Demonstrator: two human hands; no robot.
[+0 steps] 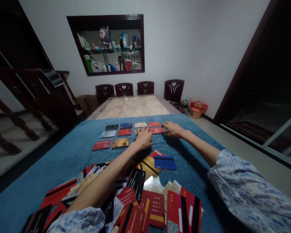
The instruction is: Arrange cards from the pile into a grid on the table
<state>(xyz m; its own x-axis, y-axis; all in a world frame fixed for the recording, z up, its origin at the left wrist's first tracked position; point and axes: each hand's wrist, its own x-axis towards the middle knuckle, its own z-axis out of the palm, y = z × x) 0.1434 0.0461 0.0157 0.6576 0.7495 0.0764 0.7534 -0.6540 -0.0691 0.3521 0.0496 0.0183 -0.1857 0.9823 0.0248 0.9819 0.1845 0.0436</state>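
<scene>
A red card (157,130) lies near the right end of a grid of card stacks, between my two hands. My right hand (173,129) is at its right edge, fingers apart and bent, fingertips touching or very close. My left hand (144,138) reaches down over a neighbouring stack, fingers curved and slightly spread, near the red card's left edge. It partly covers that stack. Around them are an orange-red card stack (154,124), a whitish stack (140,125), a red stack (124,132) and a gold stack (121,143).
A large loose heap of cards (152,207) spreads nearest me, under my left forearm. A blue card (165,162) lies at its far edge. Blue cloth (70,155) covers the near table. Chairs (145,88) stand along the far side, with a wall shelf (111,48) above.
</scene>
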